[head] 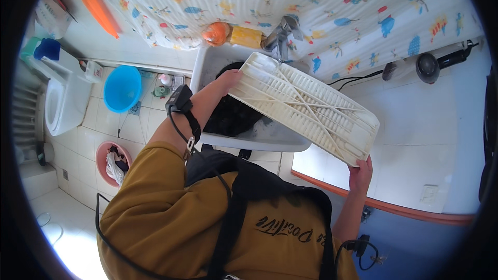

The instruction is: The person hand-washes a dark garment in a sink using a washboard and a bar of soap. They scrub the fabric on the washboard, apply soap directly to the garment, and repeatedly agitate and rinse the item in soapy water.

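A cream plastic washboard (307, 109), with its ribbed side and crossed braces showing, is held at a slant over a white sink (288, 142). My left hand (232, 79) grips its upper left end, above the sink. At the lower right corner, my right hand (362, 171) has hold of the edge, beyond the sink. Dark wet cloth (233, 118) lies in the basin with some suds, partly hidden by the board. The chrome faucet (278, 37) stands just behind the board. Some fingers of both hands are hidden behind it.
A yellow soap bar (246, 37) and an orange bundle (216, 33) sit on the sink's back edge, against a patterned curtain (229, 4). A hair dryer (428, 68) is at the right. On the floor at left are a blue basin (122, 88) and a pink basin (102, 155) holding clothes.
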The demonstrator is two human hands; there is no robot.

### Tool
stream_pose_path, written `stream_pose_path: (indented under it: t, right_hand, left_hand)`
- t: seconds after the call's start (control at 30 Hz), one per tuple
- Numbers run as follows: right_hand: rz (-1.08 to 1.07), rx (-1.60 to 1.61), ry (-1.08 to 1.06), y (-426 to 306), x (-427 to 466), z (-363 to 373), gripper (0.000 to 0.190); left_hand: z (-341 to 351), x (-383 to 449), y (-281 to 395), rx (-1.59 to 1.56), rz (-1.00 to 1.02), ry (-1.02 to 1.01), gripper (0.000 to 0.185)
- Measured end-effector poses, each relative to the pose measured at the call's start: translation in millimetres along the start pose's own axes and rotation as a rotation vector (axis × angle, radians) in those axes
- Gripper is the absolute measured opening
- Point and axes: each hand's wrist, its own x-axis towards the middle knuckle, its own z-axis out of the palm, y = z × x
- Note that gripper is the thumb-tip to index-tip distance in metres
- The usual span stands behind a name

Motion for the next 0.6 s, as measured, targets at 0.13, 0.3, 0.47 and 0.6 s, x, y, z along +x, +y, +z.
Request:
stream_pose_path:
  t: [0.13,0.3,0.47,0.6]
  right_hand:
    - [-0.042,-0.068,0.022,-24.9,-26.6,-4.6,0.063]
    - [-0.09,-0.134,0.026,-43.9,-49.3,2.3,0.064]
    - [-0.085,-0.133,0.05,-51.8,-49.0,17.3,0.066]
    - [-0.069,-0.124,0.019,-55.6,-39.1,30.3,0.068]
  left_hand:
    - [25.4,3.6,-21.1,-0.175,-0.123,-0.061,0.042]
    - [37.2,-21.1,-44.4,-0.441,-0.143,-0.036,0.05]
    - [30.7,-4.9,-30.7,-0.534,-0.042,-0.022,0.05]
    - [24.2,22.9,-20.3,-0.603,-0.064,-0.068,0.051]
